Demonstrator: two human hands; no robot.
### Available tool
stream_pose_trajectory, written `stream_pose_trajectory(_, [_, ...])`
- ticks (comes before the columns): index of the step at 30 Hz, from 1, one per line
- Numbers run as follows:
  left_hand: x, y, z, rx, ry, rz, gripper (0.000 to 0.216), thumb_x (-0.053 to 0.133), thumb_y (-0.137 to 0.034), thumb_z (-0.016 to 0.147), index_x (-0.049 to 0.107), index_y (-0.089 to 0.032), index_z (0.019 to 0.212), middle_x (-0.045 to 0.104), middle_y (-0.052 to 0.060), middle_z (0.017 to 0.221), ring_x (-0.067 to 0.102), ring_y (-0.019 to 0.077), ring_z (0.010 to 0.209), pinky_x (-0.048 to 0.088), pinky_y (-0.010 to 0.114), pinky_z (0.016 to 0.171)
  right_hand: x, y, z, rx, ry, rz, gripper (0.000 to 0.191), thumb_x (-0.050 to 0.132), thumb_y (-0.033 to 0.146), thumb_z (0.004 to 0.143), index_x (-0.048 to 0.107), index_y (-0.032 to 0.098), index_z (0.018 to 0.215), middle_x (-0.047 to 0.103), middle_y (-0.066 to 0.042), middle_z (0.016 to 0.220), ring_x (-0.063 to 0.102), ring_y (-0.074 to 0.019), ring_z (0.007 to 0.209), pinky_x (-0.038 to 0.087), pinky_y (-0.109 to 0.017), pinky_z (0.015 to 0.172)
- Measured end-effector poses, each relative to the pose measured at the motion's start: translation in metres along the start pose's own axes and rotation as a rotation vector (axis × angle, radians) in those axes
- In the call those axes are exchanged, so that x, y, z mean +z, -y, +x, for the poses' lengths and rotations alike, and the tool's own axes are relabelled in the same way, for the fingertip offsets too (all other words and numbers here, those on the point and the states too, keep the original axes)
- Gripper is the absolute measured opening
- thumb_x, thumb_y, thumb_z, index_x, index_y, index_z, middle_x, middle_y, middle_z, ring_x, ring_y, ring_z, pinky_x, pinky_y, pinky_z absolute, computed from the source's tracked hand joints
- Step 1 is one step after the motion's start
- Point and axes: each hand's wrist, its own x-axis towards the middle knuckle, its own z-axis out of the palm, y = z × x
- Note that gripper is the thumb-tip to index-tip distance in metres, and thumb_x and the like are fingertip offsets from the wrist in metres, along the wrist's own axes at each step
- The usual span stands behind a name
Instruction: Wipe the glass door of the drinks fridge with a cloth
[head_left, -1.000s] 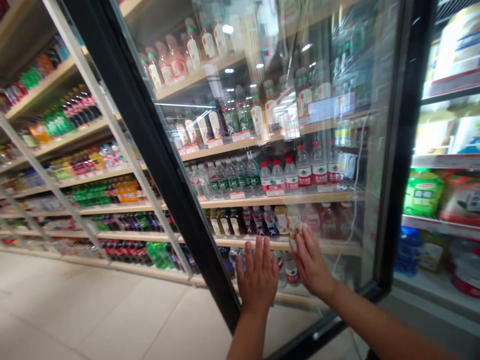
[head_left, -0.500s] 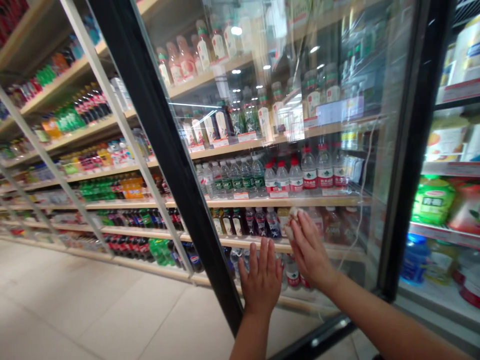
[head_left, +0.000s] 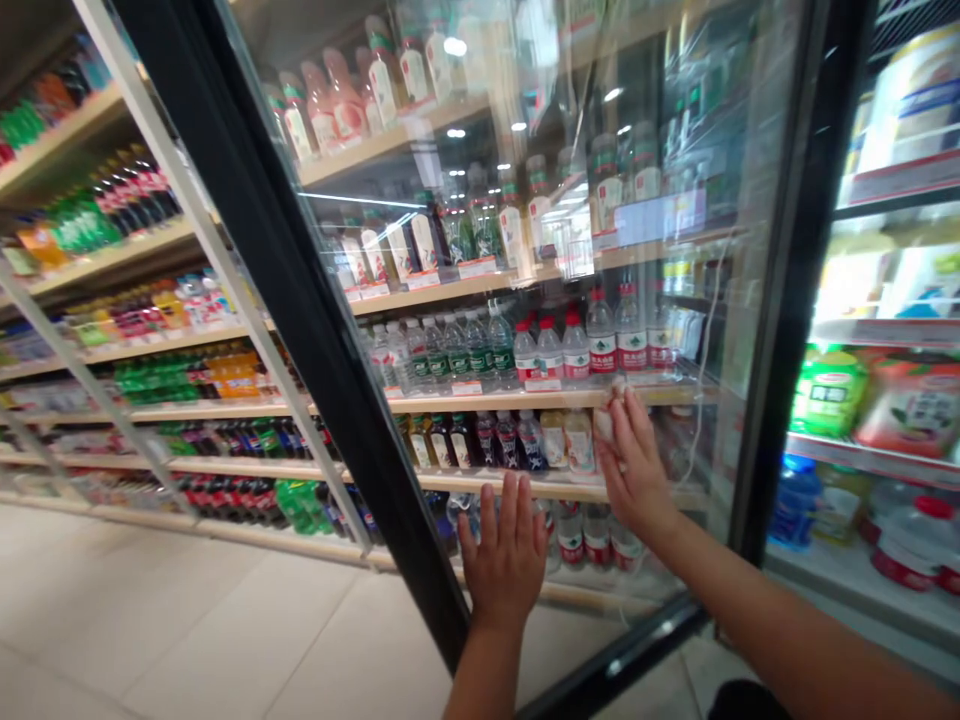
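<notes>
A glass door (head_left: 480, 300) in a black frame stands swung out in front of me. My left hand (head_left: 504, 550) lies flat on the lower part of the glass, fingers spread and holding nothing. To its right and a little higher, my right hand (head_left: 637, 470) presses a crumpled whitish cloth (head_left: 606, 425) against the pane. The cloth shows at the fingertips and along the hand's left side; the rest of it is under the palm and fingers. Bottles on shelves are visible through the glass.
Beyond the door stand shelves of drinks, including red-capped water bottles (head_left: 550, 348) and green bottles (head_left: 157, 378). On the right is a lit cooler holding a green pouch-like pack (head_left: 829, 390) and a blue jug (head_left: 793, 503). Pale floor tiles (head_left: 247, 630) lie at lower left.
My right hand has slid right and slightly up over the glass with the cloth. My left hand stays flat on the door. The whole view has shifted a little.
</notes>
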Motion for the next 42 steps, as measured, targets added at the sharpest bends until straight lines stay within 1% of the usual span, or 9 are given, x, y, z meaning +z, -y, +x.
stream_pose_trajectory(7, [0.000, 0.001, -0.001, 0.007, 0.009, -0.015, 0.062, 0.059, -0.034, 0.093, 0.038, -0.017, 0.148, 0.054, 0.008, 0.142, 0.018, 0.0221, 0.150, 0.009, 0.045, 0.125, 0.004, -0.014, -0.051, 0.210, 0.030, 0.035, 0.068, 0.046, 0.018, 0.097, 0.014, 0.027, 0.157, 0.015, -0.012, 0.165, 0.020, -0.0278, 0.152, 0.032, -0.057, 0.117])
stream_pose_trajectory(14, [0.001, 0.001, -0.001, -0.002, 0.000, -0.016, 0.061, 0.058, -0.033, 0.093, 0.037, -0.018, 0.149, 0.052, 0.008, 0.144, 0.018, 0.0218, 0.150, 0.009, 0.045, 0.125, -0.010, -0.038, -0.006, 0.316, -0.054, 0.067, 0.063, 0.044, 0.029, 0.100, 0.016, 0.030, 0.157, 0.016, -0.010, 0.165, 0.020, -0.0252, 0.152, 0.026, -0.055, 0.120])
stream_pose_trajectory(20, [0.000, 0.001, -0.002, 0.000, 0.008, -0.021, 0.062, 0.060, -0.033, 0.092, 0.038, -0.017, 0.148, 0.055, 0.008, 0.141, 0.017, 0.0223, 0.150, 0.008, 0.045, 0.125, -0.005, -0.059, -0.066, 0.351, -0.004, 0.003, 0.065, 0.041, 0.031, 0.100, 0.012, 0.028, 0.157, 0.015, -0.011, 0.166, 0.018, -0.0263, 0.152, 0.028, -0.056, 0.119])
stream_pose_trajectory(27, [0.001, 0.000, 0.000, 0.006, -0.017, -0.024, 0.060, 0.058, -0.033, 0.093, 0.039, -0.017, 0.147, 0.057, 0.008, 0.139, 0.019, 0.0210, 0.150, 0.009, 0.045, 0.125, -0.030, -0.094, -0.003, 0.471, -0.144, -0.020, 0.065, 0.039, 0.043, 0.098, 0.020, 0.020, 0.157, 0.020, -0.012, 0.164, 0.019, -0.0245, 0.152, 0.018, -0.051, 0.124])
stream_pose_trajectory(30, [0.002, 0.000, -0.003, 0.007, -0.020, -0.025, 0.057, 0.056, -0.033, 0.094, 0.040, -0.016, 0.147, 0.056, 0.007, 0.140, 0.019, 0.0211, 0.150, 0.009, 0.045, 0.125, -0.031, -0.098, -0.013, 0.579, -0.158, -0.003, 0.068, 0.038, 0.047, 0.097, 0.022, 0.017, 0.156, 0.021, -0.012, 0.164, 0.019, -0.0239, 0.152, 0.016, -0.047, 0.125])
stream_pose_trajectory(34, [0.001, 0.000, -0.005, 0.007, -0.017, -0.015, 0.056, 0.057, -0.033, 0.094, 0.042, -0.017, 0.145, 0.054, 0.006, 0.141, 0.019, 0.0211, 0.150, 0.009, 0.045, 0.125, -0.025, -0.101, -0.039, 0.718, -0.176, -0.030, 0.072, 0.038, 0.045, 0.095, 0.022, 0.009, 0.155, 0.023, -0.018, 0.162, 0.019, -0.0298, 0.151, 0.016, -0.054, 0.124])
stream_pose_trajectory(37, [0.001, 0.000, -0.004, 0.004, -0.008, -0.010, 0.057, 0.058, -0.034, 0.093, 0.042, -0.017, 0.146, 0.055, 0.006, 0.141, 0.019, 0.0209, 0.150, 0.008, 0.045, 0.125, -0.025, -0.104, -0.012, 0.671, -0.232, -0.071, 0.068, 0.039, 0.039, 0.096, 0.024, 0.005, 0.154, 0.023, -0.021, 0.161, 0.018, -0.0330, 0.151, 0.015, -0.059, 0.123])
stream_pose_trajectory(40, [0.000, 0.000, -0.004, 0.008, 0.009, 0.000, 0.059, 0.058, -0.034, 0.092, 0.041, -0.017, 0.147, 0.053, 0.006, 0.143, 0.018, 0.0213, 0.150, 0.008, 0.045, 0.126, -0.025, -0.096, 0.026, 0.485, -0.255, -0.076, 0.062, 0.037, 0.034, 0.099, 0.025, 0.012, 0.155, 0.023, -0.017, 0.162, 0.018, -0.0310, 0.151, 0.016, -0.060, 0.122])
stream_pose_trajectory(42, [0.001, 0.000, -0.005, 0.010, 0.021, 0.007, 0.060, 0.058, -0.035, 0.092, 0.040, -0.018, 0.147, 0.052, 0.006, 0.144, 0.017, 0.0214, 0.150, 0.008, 0.045, 0.126, -0.020, -0.081, 0.029, 0.371, -0.233, -0.071, 0.059, 0.037, 0.033, 0.100, 0.024, 0.017, 0.156, 0.023, -0.015, 0.163, 0.019, -0.0291, 0.151, 0.018, -0.059, 0.122])
